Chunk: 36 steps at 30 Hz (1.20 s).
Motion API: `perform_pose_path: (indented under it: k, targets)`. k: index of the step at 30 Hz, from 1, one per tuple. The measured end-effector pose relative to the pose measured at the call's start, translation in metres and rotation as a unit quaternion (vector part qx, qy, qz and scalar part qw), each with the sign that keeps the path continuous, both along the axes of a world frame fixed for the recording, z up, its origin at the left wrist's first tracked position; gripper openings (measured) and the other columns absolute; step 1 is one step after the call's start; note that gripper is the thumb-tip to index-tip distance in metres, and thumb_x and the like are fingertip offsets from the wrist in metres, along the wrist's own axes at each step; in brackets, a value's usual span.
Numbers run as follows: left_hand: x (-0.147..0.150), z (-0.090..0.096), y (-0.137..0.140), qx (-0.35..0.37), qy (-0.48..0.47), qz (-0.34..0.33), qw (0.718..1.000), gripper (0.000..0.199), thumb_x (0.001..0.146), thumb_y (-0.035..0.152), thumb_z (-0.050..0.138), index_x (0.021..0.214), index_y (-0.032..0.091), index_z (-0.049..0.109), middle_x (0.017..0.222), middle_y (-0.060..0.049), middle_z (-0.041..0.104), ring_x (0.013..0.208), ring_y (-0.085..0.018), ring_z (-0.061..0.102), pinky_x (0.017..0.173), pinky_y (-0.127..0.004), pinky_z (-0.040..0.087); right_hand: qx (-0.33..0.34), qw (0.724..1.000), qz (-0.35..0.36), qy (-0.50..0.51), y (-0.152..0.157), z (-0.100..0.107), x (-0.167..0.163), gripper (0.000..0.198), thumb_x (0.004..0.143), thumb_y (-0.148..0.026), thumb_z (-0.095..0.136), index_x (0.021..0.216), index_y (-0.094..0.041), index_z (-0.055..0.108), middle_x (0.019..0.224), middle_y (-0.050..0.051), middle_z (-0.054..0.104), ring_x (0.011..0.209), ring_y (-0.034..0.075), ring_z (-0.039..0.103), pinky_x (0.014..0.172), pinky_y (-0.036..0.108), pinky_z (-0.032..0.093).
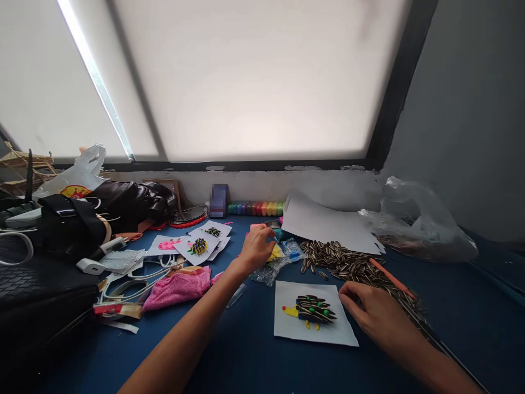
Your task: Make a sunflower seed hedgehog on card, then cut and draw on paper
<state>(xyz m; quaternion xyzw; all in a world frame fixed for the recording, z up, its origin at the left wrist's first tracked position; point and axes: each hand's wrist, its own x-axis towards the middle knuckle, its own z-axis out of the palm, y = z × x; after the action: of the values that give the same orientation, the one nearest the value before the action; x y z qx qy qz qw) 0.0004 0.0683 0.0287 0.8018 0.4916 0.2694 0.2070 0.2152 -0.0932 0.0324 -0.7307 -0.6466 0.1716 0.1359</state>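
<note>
My left hand (257, 245) is stretched forward over a pile of clear plastic wrappers (266, 273) and yellow clay (275, 253). Its fingers are bent and apart, with nothing visible in them. My right hand (371, 312) has thumb and forefinger closed together at the upper right edge of a white paper card (287, 328). On the card sits a hedgehog figure (315, 310) with a yellow clay snout, red nose, yellow feet, sunflower-seed spines and green dots. Behind my right hand spreads a heap of striped sunflower seeds (340, 260).
Finished picture cards (199, 247) and a pink cloth (178, 287) lie left, beside white cables and a black bag (41, 306). Clay blocks (256, 208) line the wall. White sheets (328, 219), an orange stick (391, 278) and a plastic bag (426, 230) are at right.
</note>
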Motion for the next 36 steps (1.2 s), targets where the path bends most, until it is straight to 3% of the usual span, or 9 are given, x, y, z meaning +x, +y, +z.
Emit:
perform_pose_path:
  k: [4,6,8,11,16,25,36]
  targets:
    - [0.007,0.013,-0.014,-0.049,0.014,-0.103,0.993,0.018,0.083,0.018,0.053,0.09,0.014,0.07,0.085,-0.003,0.069,0.079,-0.015,0.063,0.071,-0.022,0.048,-0.014,1.0,-0.007,-0.021,0.001,-0.001,0.003,0.028,0.091,-0.031,0.039,0.083,-0.023,0.064,0.086,0.006,0.072,0.08,0.025,0.065,0.062,0.031,0.041]
    - [0.012,0.017,-0.022,-0.112,0.055,-0.211,0.97,0.019,0.082,0.017,0.055,0.092,0.013,0.071,0.086,-0.003,0.07,0.076,-0.014,0.063,0.064,-0.02,0.046,-0.019,0.999,-0.006,-0.029,0.002,-0.003,0.004,0.026,0.091,-0.029,0.04,0.086,-0.023,0.065,0.089,0.007,0.072,0.084,0.025,0.065,0.066,0.031,0.042]
    - [0.015,0.02,-0.03,-0.117,0.116,-0.26,0.951,0.022,0.081,0.016,0.056,0.099,0.014,0.07,0.092,-0.004,0.07,0.079,-0.014,0.062,0.064,-0.02,0.044,-0.022,0.999,-0.007,-0.036,0.003,-0.004,0.004,0.024,0.091,-0.028,0.041,0.091,-0.022,0.065,0.094,0.007,0.072,0.089,0.025,0.065,0.071,0.032,0.042]
    - [0.019,0.02,-0.036,-0.086,0.2,-0.265,0.939,0.027,0.08,0.013,0.056,0.104,0.017,0.069,0.095,-0.004,0.07,0.081,-0.015,0.061,0.063,-0.021,0.042,-0.026,0.999,-0.009,-0.043,0.004,-0.005,0.003,0.024,0.092,-0.027,0.042,0.098,-0.021,0.064,0.099,0.008,0.071,0.093,0.025,0.065,0.072,0.031,0.043]
    - [0.023,0.019,-0.038,-0.084,0.27,-0.266,0.922,0.016,0.074,0.014,0.062,0.088,0.017,0.069,0.093,-0.003,0.069,0.08,-0.016,0.059,0.06,-0.022,0.039,-0.027,0.998,-0.013,-0.054,0.009,-0.003,-0.002,0.02,0.092,-0.024,0.043,0.092,-0.02,0.063,0.092,0.007,0.071,0.087,0.024,0.065,0.065,0.03,0.041]
    - [0.024,0.023,-0.043,-0.115,0.274,-0.247,0.922,0.018,0.076,0.012,0.061,0.092,0.015,0.068,0.097,-0.005,0.069,0.083,-0.016,0.059,0.061,-0.022,0.04,-0.019,0.998,-0.007,-0.063,0.014,-0.004,-0.004,0.019,0.091,-0.02,0.043,0.072,-0.022,0.049,0.081,0.006,0.068,0.075,0.021,0.061,0.061,0.029,0.037]
    - [0.022,0.021,-0.043,-0.123,0.246,-0.245,0.93,0.015,0.076,0.01,0.061,0.087,0.016,0.069,0.094,-0.005,0.069,0.08,-0.016,0.06,0.064,-0.022,0.043,0.004,0.999,0.004,-0.036,0.011,-0.007,-0.006,0.021,0.092,-0.025,0.034,0.075,-0.023,0.047,0.075,0.005,0.066,0.065,0.019,0.057,0.057,0.028,0.036]
